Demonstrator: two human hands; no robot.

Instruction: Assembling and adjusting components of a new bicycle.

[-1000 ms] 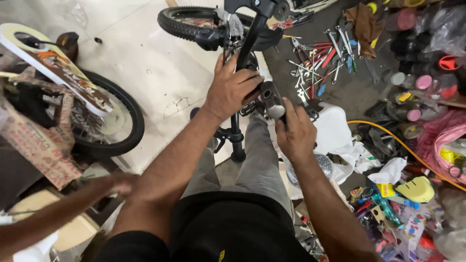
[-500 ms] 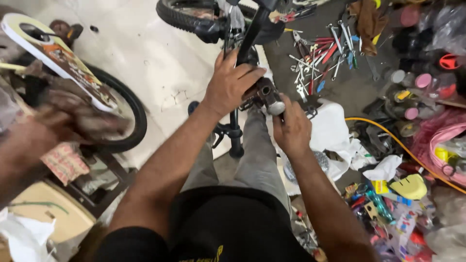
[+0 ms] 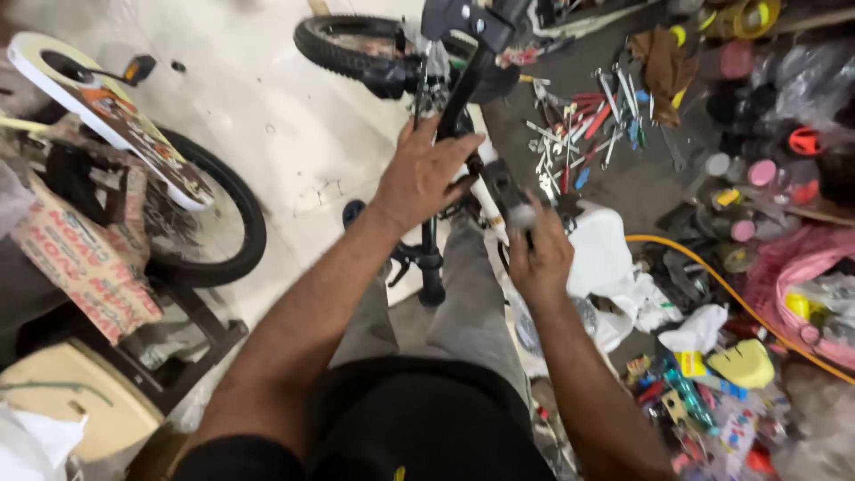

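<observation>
A small bicycle stands in front of me, its black front tyre [image 3: 343,44] at the top and its dark frame tube [image 3: 465,85] running down toward my knees. My left hand [image 3: 426,174] lies spread over the frame, gripping it. My right hand [image 3: 539,258] is closed around a dark metal part with a round grey end [image 3: 509,198] next to the frame. A black pedal and crank [image 3: 429,263] hang below my left hand.
A second bicycle wheel [image 3: 209,218] with a printed cardboard wrap [image 3: 80,258] stands at left. Loose wrenches and tools [image 3: 583,134] lie on the floor at upper right. A yellow hose [image 3: 712,276], white rags [image 3: 614,258] and cans clutter the right side.
Another person's arm at the left has gone from view. My view has shifted slightly; my right hand has closed tighter on the part. My left hand stays on the frame.
</observation>
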